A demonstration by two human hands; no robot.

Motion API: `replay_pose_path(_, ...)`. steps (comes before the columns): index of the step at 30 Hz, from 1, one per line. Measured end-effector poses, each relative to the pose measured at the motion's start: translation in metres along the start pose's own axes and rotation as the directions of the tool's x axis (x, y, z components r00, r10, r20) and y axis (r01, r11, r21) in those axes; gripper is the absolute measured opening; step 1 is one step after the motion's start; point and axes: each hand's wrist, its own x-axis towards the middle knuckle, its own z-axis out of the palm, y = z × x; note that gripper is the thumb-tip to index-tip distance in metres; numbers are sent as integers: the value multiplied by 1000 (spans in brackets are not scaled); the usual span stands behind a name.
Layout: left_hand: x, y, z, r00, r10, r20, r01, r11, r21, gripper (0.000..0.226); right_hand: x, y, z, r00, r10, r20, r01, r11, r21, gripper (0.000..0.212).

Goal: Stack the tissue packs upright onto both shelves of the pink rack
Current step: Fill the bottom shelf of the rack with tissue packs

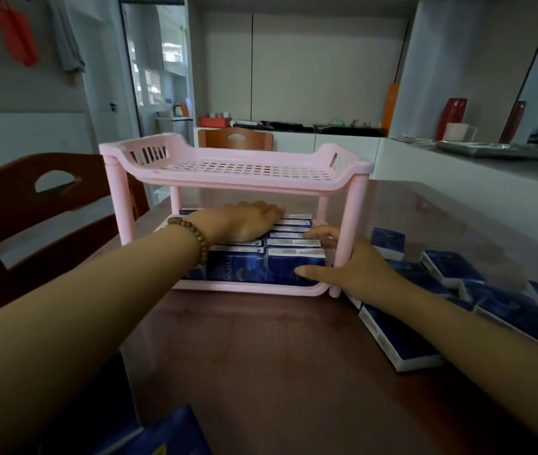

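as right hand grips tissue pack in rack, brown table, chair, cabinets

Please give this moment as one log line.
lower shelf: packs upright | top shelf: bare | left hand: presses packs | right hand: holds front pack

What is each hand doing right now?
Left hand: open, pressing flat on the packs.
Right hand: grip closed round the rack's post.

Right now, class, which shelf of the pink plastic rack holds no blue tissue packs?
The upper slotted shelf: nothing stands on it, while the lower shelf carries upright blue tissue packs.
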Motion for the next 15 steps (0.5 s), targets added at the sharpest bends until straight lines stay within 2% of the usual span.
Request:
replay_pose_path(4, -4, -6, -1, 999, 33, -14, -33, 999, -38, 56, -3, -5, 0, 1000, 2, 3, -2, 1000, 6, 59)
replay_pose_path(10, -13, -20, 2, 1000, 27, 10, -28, 999, 40, 56, -6, -16, 2, 989, 40, 141, -45, 999, 28, 63)
replay_pose_path(13, -17, -18, 4, 999, 42, 15, -42, 999, 6, 56, -6, -20, 2, 984, 109, 142, -110, 994, -4, 81)
replay_pose_path(15, -18, -19, 3, 999, 48, -14, -48, 998, -36, 57, -8, -23, 3, 982, 99, 162, -101, 995, 3, 88)
